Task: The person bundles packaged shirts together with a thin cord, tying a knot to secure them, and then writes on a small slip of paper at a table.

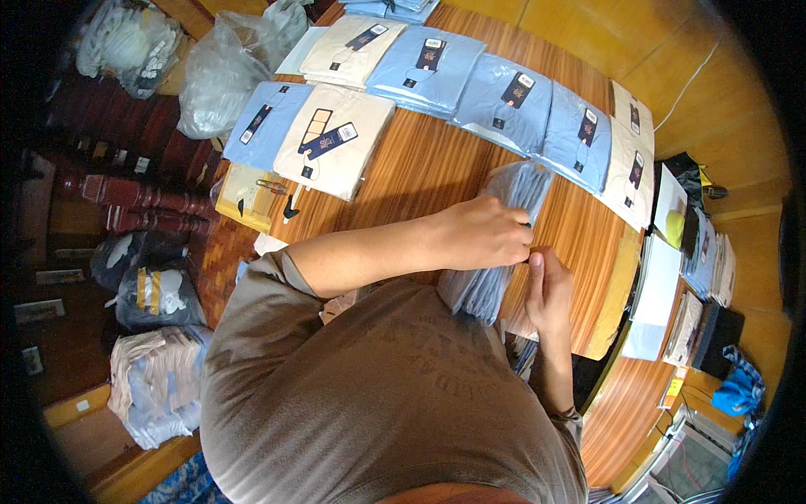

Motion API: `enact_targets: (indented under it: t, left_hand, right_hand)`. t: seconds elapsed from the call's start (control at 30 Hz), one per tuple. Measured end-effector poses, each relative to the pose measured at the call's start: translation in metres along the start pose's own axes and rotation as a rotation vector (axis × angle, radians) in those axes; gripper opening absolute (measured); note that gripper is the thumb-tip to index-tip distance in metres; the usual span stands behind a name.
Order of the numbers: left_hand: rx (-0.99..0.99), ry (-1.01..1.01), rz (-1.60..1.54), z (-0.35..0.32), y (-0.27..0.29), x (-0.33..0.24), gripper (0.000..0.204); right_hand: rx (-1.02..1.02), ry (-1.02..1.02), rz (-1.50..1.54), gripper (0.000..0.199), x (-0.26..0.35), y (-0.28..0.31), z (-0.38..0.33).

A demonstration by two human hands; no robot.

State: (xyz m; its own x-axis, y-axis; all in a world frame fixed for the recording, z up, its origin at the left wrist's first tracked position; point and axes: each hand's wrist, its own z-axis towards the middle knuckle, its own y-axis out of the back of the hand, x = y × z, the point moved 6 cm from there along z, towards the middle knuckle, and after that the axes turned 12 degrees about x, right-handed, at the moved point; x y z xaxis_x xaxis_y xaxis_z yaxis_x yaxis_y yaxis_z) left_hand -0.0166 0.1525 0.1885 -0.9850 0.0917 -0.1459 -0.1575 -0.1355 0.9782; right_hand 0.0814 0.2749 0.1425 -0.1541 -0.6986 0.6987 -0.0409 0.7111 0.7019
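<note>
Brown T-shirt (369,403) hogs the foreground. Left forearm (361,252) crosses the desk (579,231), left hand (487,233) curled, almost meeting the right hand (548,290), thumb raised; can't tell what either's pinching. Bagged blue bundle (480,294) lies toward the desk's right edge, middle hidden by the left hand.

Likely a garment-packing workshop, rim dark: tagged, bagged clothes (504,97) in 2 colours line a wooden table (420,160).

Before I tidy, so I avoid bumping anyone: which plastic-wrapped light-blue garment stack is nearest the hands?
The stack running beneath the left hand, showing both beyond and nearer than it; the other light-blue stacks lie farther off.
</note>
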Motion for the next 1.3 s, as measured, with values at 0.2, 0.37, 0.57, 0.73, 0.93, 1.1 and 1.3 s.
enact_targets:
  t: [0.2,0.37,0.57,0.73,0.93,1.1,1.3]
  left_hand:
    - [-0.154,-0.113,0.238,-0.006,-0.006,-0.013,0.009]
    - [-0.267,-0.178,0.193,-0.017,-0.027,-0.009,0.012]
    - [-0.489,-0.213,0.166,-0.024,-0.032,-0.011,0.015]
    - [-0.493,-0.193,0.202,-0.025,-0.033,-0.009,0.014]
    - [-0.533,-0.256,0.261,-0.024,-0.025,-0.010,0.015]
    - [-0.511,-0.279,0.269,-0.025,-0.029,-0.008,0.015]
    - [-0.410,-0.036,-0.198,-0.014,-0.026,0.016,0.019]
  right_hand:
    - [-0.075,0.018,0.766,0.017,-0.030,-0.036,0.003]
    - [-0.030,-0.006,0.834,0.017,-0.037,-0.036,0.003]
    - [0.233,-0.035,1.139,0.011,-0.051,-0.035,0.012]
    - [0.402,-0.102,1.155,0.008,-0.054,-0.023,0.024]
    - [0.379,-0.020,0.606,0.016,-0.034,0.000,0.034]
    - [0.484,-0.006,0.380,0.018,-0.032,0.009,0.038]
    - [0.390,0.006,0.526,0.020,-0.040,0.007,0.040]
